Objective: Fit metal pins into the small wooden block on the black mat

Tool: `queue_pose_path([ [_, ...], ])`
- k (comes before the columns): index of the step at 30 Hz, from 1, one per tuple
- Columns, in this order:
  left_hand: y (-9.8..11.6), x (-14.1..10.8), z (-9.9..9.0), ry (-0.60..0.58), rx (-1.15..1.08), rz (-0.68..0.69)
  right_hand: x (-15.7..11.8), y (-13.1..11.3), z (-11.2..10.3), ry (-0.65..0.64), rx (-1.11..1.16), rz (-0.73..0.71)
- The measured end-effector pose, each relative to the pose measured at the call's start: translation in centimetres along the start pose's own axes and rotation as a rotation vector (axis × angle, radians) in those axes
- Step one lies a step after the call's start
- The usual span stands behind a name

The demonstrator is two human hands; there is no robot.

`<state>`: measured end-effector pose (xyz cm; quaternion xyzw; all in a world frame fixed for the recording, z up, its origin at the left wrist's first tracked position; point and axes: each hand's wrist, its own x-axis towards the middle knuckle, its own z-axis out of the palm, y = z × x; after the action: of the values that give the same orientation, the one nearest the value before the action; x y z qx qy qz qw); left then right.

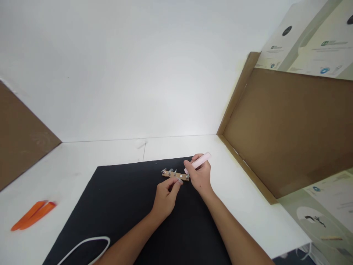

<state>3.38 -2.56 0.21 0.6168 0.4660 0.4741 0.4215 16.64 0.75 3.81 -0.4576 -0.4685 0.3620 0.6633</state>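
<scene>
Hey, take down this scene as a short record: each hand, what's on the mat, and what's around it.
left hand: fingertips at the near edge of a wooden strip
right hand: holding a pale pink stick, beside the strip's right end
on black mat: the strip, with metal bolts along it; white cord loop
around: two orange plastic pry tools on white tabletop; cardboard panel

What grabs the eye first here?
The small wooden strip with metal bolts on the black mat stands out, with the left hand's fingertips at its near edge. Beside it, the right hand holds a pale pink stick. Bright orange strips lie farther left on the white table.
</scene>
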Motion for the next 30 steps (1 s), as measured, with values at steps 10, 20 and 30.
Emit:
queue_pose_path([
  [10,0.1,0.1,-0.1,-0.002,0.0,-0.008,0.0,0.0,0.0,-0.002,-0.01,0.0],
  [20,0.4,0.1,0.0,-0.018,-0.02,-0.001,-1.1,-0.3,0.5,-0.159,0.017,0.029],
  [30,-0.2,0.0,-0.1,-0.063,0.048,0.019,-0.7,0.5,0.5,-0.084,0.021,0.062],
])
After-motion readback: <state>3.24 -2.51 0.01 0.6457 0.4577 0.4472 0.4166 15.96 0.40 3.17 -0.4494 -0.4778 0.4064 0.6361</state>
